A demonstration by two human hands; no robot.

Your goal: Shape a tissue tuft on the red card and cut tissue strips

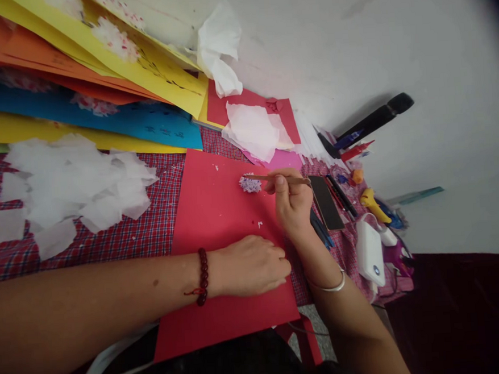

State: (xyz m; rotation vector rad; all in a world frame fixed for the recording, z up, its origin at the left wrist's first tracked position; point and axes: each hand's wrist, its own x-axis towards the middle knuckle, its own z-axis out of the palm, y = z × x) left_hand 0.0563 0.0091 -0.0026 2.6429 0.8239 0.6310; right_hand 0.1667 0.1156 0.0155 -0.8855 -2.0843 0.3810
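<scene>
A sheet of red paper (208, 212) lies in front of me. Near its upper right is a small ruffled tuft of white and purple paper (251, 183). My right hand (292, 198) is closed around a thin brown wooden stick (266, 177), whose tip touches the tuft. Palm down on the lower right part of the sheet rests my left hand (250, 265). Its fingers are together and curled under, so anything beneath them is hidden. Small white scraps are scattered over the red sheet.
Thin white paper squares (78, 182) are heaped at left on the checked tablecloth (129, 238). Behind them stand coloured sheets (152, 80) with paper blossoms. More white squares (252, 131) lie beyond the red sheet. At right are a dark phone (326, 202), pens and a white power bank (369, 251).
</scene>
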